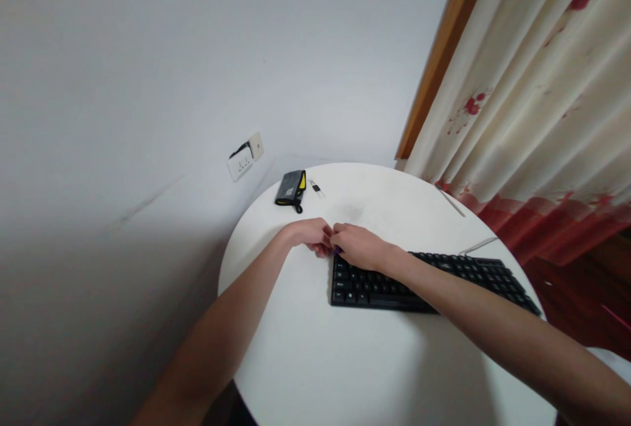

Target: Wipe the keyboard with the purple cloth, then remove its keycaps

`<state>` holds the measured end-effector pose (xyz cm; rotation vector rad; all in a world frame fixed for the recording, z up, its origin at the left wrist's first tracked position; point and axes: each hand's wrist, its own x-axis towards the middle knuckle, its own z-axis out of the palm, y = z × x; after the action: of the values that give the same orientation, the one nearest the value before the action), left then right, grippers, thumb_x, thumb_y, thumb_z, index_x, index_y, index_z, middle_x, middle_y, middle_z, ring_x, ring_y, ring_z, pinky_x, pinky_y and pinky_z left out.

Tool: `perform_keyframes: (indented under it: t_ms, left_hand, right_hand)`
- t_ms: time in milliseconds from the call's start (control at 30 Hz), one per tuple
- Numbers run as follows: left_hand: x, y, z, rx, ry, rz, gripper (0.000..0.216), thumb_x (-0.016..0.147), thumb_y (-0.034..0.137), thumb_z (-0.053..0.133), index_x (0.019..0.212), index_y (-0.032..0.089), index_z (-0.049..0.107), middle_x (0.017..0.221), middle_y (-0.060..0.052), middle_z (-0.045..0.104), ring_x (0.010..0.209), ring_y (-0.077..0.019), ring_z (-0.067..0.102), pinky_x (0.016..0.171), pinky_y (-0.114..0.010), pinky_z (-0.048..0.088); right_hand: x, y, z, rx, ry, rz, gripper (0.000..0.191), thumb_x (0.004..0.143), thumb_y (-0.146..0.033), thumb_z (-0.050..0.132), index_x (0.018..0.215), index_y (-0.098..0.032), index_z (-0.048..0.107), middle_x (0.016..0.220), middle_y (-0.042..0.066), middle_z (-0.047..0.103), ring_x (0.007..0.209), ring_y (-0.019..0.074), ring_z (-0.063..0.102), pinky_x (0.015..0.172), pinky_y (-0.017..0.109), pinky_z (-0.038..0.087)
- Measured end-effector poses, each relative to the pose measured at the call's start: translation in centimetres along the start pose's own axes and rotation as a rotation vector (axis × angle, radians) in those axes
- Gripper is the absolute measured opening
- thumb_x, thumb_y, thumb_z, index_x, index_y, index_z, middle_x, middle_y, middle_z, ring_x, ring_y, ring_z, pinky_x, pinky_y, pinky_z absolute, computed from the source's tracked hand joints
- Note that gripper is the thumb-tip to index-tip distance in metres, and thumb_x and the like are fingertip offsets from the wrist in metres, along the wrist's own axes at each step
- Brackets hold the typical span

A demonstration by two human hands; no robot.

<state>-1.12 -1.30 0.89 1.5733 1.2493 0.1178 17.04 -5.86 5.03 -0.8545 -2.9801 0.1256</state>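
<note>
A black keyboard (428, 278) lies on the round white table (345, 360), running to the right. My right hand (362, 246) rests over the keyboard's far left corner with its fingers curled and pinched. My left hand (310, 235) is just left of the keyboard, fingers closed, its fingertips meeting those of the right hand. Between the fingertips something small and dark shows, too small to name.
A dark grey pouch with yellow trim (292, 189) and a small metal tool (315, 187) lie at the table's far edge. A white cable (476, 244) leaves the keyboard. A wall socket (245, 157) is behind. A patterned curtain (537, 104) hangs at right.
</note>
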Motion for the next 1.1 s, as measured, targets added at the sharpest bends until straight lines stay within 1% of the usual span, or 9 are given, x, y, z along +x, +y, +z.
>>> perform_keyframes:
  t_ms: [133, 300, 400, 500, 600, 700, 933, 1033, 1100]
  left_hand:
    - [-0.1, 0.0, 0.0, -0.004, -0.007, -0.001, 0.011, 0.065, 0.019, 0.067, 0.074, 0.015, 0.071, 0.062, -0.001, 0.071, 0.055, -0.0112, 0.065, 0.052, -0.018, 0.045]
    - [0.1, -0.2, 0.0, -0.001, -0.009, -0.008, 0.011, 0.063, 0.02, 0.07, 0.072, 0.015, 0.071, 0.062, -0.002, 0.071, 0.054, -0.0123, 0.066, 0.05, -0.019, 0.042]
    - [0.2, -0.2, 0.0, 0.003, -0.004, -0.006, 0.009, 0.064, 0.022, 0.07, 0.07, 0.015, 0.07, 0.061, -0.001, 0.07, 0.054, -0.0123, 0.065, 0.05, -0.019, 0.043]
    - [0.1, -0.2, 0.0, 0.004, -0.001, 0.0, 0.01, 0.065, 0.023, 0.07, 0.07, 0.015, 0.069, 0.062, -0.001, 0.07, 0.055, -0.0122, 0.065, 0.051, -0.019, 0.043]
    - [0.1, -0.3, 0.0, 0.007, -0.001, -0.001, 0.011, 0.064, 0.023, 0.07, 0.071, 0.014, 0.069, 0.062, -0.002, 0.07, 0.055, -0.0122, 0.065, 0.05, -0.019, 0.042]
    - [0.1, -0.3, 0.1, 0.002, -0.006, -0.001, 0.011, 0.063, 0.023, 0.07, 0.069, 0.014, 0.069, 0.06, -0.001, 0.07, 0.053, -0.0117, 0.065, 0.048, -0.018, 0.039]
    - [0.0, -0.2, 0.0, -0.024, -0.027, 0.002, 0.01, 0.061, 0.021, 0.069, 0.069, 0.014, 0.07, 0.061, -0.001, 0.07, 0.054, -0.0112, 0.065, 0.046, -0.017, 0.037]
    - [0.0, -0.3, -0.1, -0.033, -0.039, 0.016, 0.009, 0.062, 0.022, 0.069, 0.065, 0.014, 0.069, 0.061, -0.002, 0.07, 0.053, -0.0105, 0.065, 0.046, -0.016, 0.037]
    - [0.0, -0.4, -0.2, -0.042, -0.042, 0.024, 0.009, 0.062, 0.023, 0.069, 0.065, 0.015, 0.069, 0.062, -0.002, 0.07, 0.053, -0.0102, 0.065, 0.047, -0.016, 0.038]
  right_hand:
    - [-0.4, 0.2, -0.6, 0.047, -0.045, -0.063, 0.019, 0.089, -0.008, 0.053, 0.087, -0.012, 0.071, 0.098, 0.012, 0.064, 0.087, 0.0192, 0.061, 0.079, 0.027, 0.043]
    - [-0.5, 0.5, -0.3, 0.021, -0.03, 0.002, 0.018, 0.089, -0.009, 0.054, 0.098, -0.012, 0.069, 0.099, 0.011, 0.064, 0.088, 0.0189, 0.062, 0.078, 0.026, 0.042]
    - [-0.1, 0.4, -0.1, 0.001, -0.034, -0.023, 0.016, 0.087, -0.006, 0.055, 0.092, -0.013, 0.069, 0.097, 0.011, 0.066, 0.087, 0.019, 0.062, 0.076, 0.026, 0.042]
    - [0.0, 0.5, -0.3, -0.013, -0.093, -0.043, 0.017, 0.085, -0.003, 0.056, 0.089, -0.012, 0.07, 0.096, 0.011, 0.067, 0.087, 0.019, 0.063, 0.076, 0.025, 0.042]
    - [-0.4, 0.9, -0.7, -0.023, -0.151, -0.055, 0.017, 0.083, -0.003, 0.056, 0.087, -0.012, 0.071, 0.095, 0.011, 0.067, 0.087, 0.019, 0.063, 0.076, 0.025, 0.042]
    - [-1.0, 1.3, -1.1, -0.026, -0.173, -0.073, 0.017, 0.084, -0.005, 0.057, 0.085, -0.012, 0.071, 0.095, 0.011, 0.066, 0.085, 0.0188, 0.062, 0.075, 0.025, 0.042]
    - [-2.9, 1.9, -1.3, -0.02, -0.145, -0.057, 0.02, 0.083, -0.004, 0.055, 0.083, -0.013, 0.073, 0.094, 0.01, 0.063, 0.082, 0.0176, 0.06, 0.074, 0.026, 0.042]
    - [-3.9, 2.4, -1.2, 0.004, -0.121, -0.034, 0.021, 0.085, -0.004, 0.056, 0.086, -0.014, 0.073, 0.095, 0.01, 0.063, 0.085, 0.0183, 0.06, 0.077, 0.027, 0.042]
    - [-4.7, 2.8, -1.4, 0.021, -0.072, -0.014, 0.018, 0.087, -0.007, 0.056, 0.089, -0.015, 0.072, 0.096, 0.01, 0.063, 0.089, 0.0198, 0.059, 0.08, 0.028, 0.042]
